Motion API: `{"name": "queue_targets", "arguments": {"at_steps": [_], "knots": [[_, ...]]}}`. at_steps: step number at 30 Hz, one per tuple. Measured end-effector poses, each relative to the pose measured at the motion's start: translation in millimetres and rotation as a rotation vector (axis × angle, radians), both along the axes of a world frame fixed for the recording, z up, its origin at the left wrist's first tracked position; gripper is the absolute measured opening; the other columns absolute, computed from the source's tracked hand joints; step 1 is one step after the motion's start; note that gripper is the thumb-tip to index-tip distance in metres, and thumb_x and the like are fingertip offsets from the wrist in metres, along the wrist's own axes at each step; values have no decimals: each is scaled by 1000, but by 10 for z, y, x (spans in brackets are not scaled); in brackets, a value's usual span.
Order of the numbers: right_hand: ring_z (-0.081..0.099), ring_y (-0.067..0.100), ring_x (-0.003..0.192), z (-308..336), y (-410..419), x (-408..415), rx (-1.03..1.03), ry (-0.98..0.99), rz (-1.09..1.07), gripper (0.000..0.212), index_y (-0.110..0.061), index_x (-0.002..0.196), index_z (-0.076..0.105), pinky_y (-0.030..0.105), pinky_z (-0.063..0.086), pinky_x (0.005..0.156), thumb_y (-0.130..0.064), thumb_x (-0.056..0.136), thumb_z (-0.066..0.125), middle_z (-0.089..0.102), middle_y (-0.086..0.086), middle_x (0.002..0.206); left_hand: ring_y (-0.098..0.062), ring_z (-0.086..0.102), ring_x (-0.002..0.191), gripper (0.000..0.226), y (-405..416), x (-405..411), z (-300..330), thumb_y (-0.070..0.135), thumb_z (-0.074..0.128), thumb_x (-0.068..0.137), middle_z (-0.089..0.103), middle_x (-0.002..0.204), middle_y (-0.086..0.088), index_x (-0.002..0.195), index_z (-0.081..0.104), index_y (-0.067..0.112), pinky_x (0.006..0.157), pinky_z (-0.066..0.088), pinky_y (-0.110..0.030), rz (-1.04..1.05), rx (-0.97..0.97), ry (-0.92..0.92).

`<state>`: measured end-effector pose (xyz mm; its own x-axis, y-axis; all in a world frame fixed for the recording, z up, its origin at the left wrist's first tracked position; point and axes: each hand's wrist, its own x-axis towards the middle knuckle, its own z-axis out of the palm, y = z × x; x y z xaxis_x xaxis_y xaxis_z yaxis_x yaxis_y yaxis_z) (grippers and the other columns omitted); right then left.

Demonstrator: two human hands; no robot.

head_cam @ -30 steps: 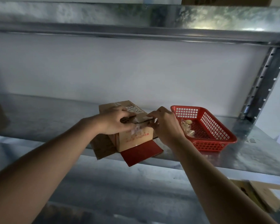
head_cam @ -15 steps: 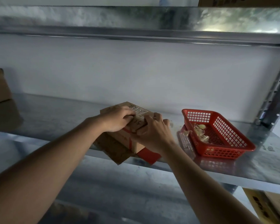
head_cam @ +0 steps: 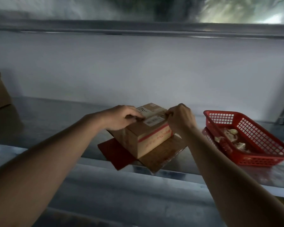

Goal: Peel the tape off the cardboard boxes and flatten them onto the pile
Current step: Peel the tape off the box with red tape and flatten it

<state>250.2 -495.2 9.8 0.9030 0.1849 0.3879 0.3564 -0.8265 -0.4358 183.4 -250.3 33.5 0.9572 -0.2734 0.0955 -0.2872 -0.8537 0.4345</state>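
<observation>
A metal shelf [head_cam: 39,122] is carrying a small cardboard box [head_cam: 147,136] near its front edge, bottom flaps splayed. The left hand [head_cam: 121,119] is pressing the box top, fingers curled on it. The right hand [head_cam: 180,118] is pinching the tape [head_cam: 156,115] at the top's right end; the strip is running leftward toward the left hand.

Cardboard box [head_cam: 147,136] on the shelf [head_cam: 56,128], basket [head_cam: 252,138] to its right.
</observation>
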Motion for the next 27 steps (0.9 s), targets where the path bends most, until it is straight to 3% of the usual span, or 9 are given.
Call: {"name": "queue_targets", "arguments": {"at_steps": [4,6,9,12,16,19,22,24,27], "knots": [[65,20,81,-12,262,64,95,197,69,32,-12,99,72,30,47,53,-41,95,60,67,8,101,6,55,123,29,180,-15,13,26,70,100,64,125,25,127,73,35,112,36,-22,-51,-64,-8],[67,24,93,-61,358,76,182,214,158,31,-11,107,72,38,55,67,-39,94,67,69,8,107,6,55,119,27,234,-12,-22,31,73,96,64,121,25,123,75,35,108,36,-19,-65,-61,-51],[65,10,96,-77,388,75,388,239,274,41,-11,130,67,19,55,76,-31,95,74,68,1,116,3,53,124,29,275,-5,-99,38,71,95,61,124,23,123,76,32,114,37,-29,-88,-82,-66],[59,22,118,-35,382,132,192,98,241,39,-16,128,72,26,50,90,-32,92,76,62,7,131,0,41,141,33,306,-6,-160,45,64,95,50,147,24,127,72,41,123,28,-33,-87,-159,2],[61,16,104,74,399,8,42,-60,262,11,-31,95,79,22,46,72,-39,87,79,66,-5,111,1,19,151,41,371,-42,-225,55,54,95,26,163,27,135,63,53,122,18,-29,-48,-198,111],[58,7,98,57,405,-133,-73,-19,406,40,-41,97,76,23,46,72,-74,76,69,63,-19,103,1,22,150,34,381,-39,-217,50,51,102,27,158,32,134,60,55,120,18,-23,-51,-184,131],[55,3,105,62,338,-201,-74,22,472,71,-49,113,73,26,46,80,-94,58,64,61,-22,113,1,19,152,35,391,-48,-202,46,49,105,25,163,26,138,53,58,125,14,-28,-78,-114,130],[53,-9,103,66,279,-227,-41,75,529,79,-57,119,64,21,42,79,-99,51,62,56,-34,110,7,17,149,34,403,-78,-194,49,52,104,23,160,31,130,49,71,125,13,-26,-111,-97,147],[47,-23,102,55,238,-253,-54,63,585,80,-59,128,52,14,35,78,-93,56,64,47,-45,104,31,21,131,43,400,-137,-142,55,62,93,21,139,59,118,44,86,106,19,-4,-155,-93,222]]}}
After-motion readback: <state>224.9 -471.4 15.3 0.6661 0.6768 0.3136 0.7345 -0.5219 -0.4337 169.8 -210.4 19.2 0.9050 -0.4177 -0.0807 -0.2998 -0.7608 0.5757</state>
